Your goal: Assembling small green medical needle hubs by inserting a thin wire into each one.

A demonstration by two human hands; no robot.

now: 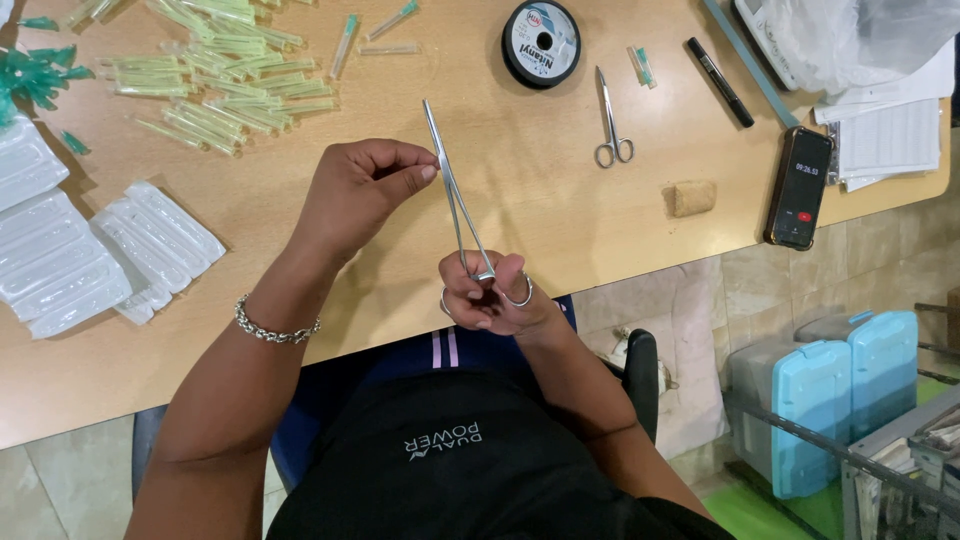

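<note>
While my right hand keeps its fingers closed through the ring handles of the long steel forceps just over the table edge, my left hand pinches the shaft, whose tip points away toward the pale green needle caps.

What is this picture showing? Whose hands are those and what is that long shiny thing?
The camera sits on a person's head and looks down, so you see their own two hands over a wooden table. The right hand has fingers through the ring handles of long metal forceps. The left hand pinches the forceps partway along. On the table lie a pile of pale green capped needles, clear plastic trays, a spool of thread, small scissors, a black marker and a phone.
</note>
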